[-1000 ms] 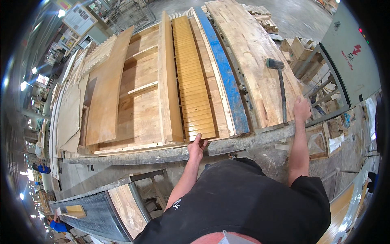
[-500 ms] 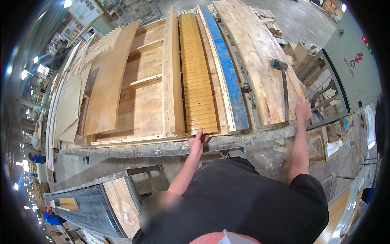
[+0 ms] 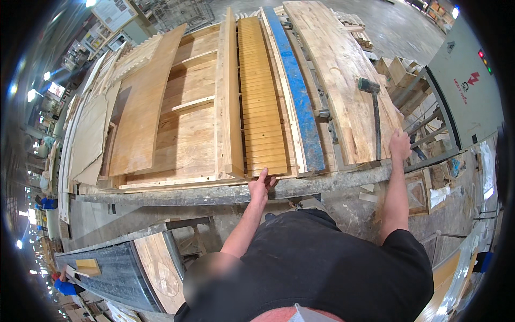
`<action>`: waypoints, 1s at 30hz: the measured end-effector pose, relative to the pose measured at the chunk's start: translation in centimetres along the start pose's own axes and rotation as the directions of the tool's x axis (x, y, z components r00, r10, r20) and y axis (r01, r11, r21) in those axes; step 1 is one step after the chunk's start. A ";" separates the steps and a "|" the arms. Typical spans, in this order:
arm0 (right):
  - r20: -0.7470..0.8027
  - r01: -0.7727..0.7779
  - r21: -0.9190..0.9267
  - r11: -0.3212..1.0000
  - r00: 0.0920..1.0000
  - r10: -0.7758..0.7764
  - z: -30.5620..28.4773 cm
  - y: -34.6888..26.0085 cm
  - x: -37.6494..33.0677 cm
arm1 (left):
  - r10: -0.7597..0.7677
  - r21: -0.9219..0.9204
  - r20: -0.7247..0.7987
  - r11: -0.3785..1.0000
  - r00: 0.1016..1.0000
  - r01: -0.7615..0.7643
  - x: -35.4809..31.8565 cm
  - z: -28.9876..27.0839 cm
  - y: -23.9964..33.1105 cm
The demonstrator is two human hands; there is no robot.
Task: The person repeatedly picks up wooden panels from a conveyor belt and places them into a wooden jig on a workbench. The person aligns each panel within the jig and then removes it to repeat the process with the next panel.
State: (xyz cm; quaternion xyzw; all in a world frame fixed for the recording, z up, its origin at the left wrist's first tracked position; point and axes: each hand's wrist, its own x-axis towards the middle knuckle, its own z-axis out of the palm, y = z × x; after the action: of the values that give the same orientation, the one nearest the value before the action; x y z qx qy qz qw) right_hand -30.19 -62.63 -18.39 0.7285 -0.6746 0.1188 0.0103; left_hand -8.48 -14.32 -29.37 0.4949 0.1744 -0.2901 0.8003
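Note:
My left hand (image 3: 260, 185) is at the near end of a long yellow-brown grooved wooden panel (image 3: 260, 102), thumb on top and fingers curled below its edge. My right hand (image 3: 400, 145) is closed round the near right corner of a wide pale wooden board (image 3: 335, 70); its fingertips are partly hidden. On that board lies a black-headed mallet (image 3: 369, 86), its handle toward me. A worn blue bar (image 3: 295, 80) runs between panel and board. Left of the panel, an upright plank (image 3: 232, 107) edges a shallow wooden frame (image 3: 188, 142) with crosspieces.
A brown sheet (image 3: 139, 118) and torn cardboard (image 3: 91, 134) lie over the frame's left side. A grey control cabinet (image 3: 466, 80) stands at right. Behind me on the left is a dark-topped table (image 3: 110, 271), where a person in blue (image 3: 65, 287) handles a board.
The blue bar's near end has shifted slightly left, widening the gap beside the pale board. My hands stay where they were. The person in blue has moved a little.

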 end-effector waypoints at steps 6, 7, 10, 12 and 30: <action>-0.007 -0.002 -0.007 1.000 1.000 0.002 0.0 -0.2 0.0 | 0.005 -0.019 0.038 1.000 0.999 -0.004 0.4 -0.5 -0.3; -0.006 -0.004 -0.008 1.000 1.000 0.004 0.0 -0.1 0.0 | 0.011 -0.019 0.030 1.000 0.999 -0.011 0.4 -0.5 -0.4; -0.010 -0.005 -0.002 1.000 1.000 0.005 -0.1 -0.2 -0.1 | 0.006 0.004 0.032 1.000 0.999 -0.006 0.4 -0.6 -0.4; 0.005 -0.008 -0.006 1.000 1.000 0.008 -0.3 -0.3 -0.2 | -0.019 0.035 0.020 0.999 1.000 0.018 0.4 -0.6 -0.2; -0.001 -0.013 -0.015 1.000 1.000 0.013 0.1 -0.1 0.0 | 0.000 0.102 -0.065 0.995 0.998 0.006 0.7 -0.7 -0.3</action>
State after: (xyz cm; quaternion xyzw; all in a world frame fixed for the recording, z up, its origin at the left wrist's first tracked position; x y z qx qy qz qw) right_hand -30.06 -62.60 -18.44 0.7239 -0.6802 0.1142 0.0153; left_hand -8.16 -14.03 -30.28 0.5442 0.1857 -0.2837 0.7674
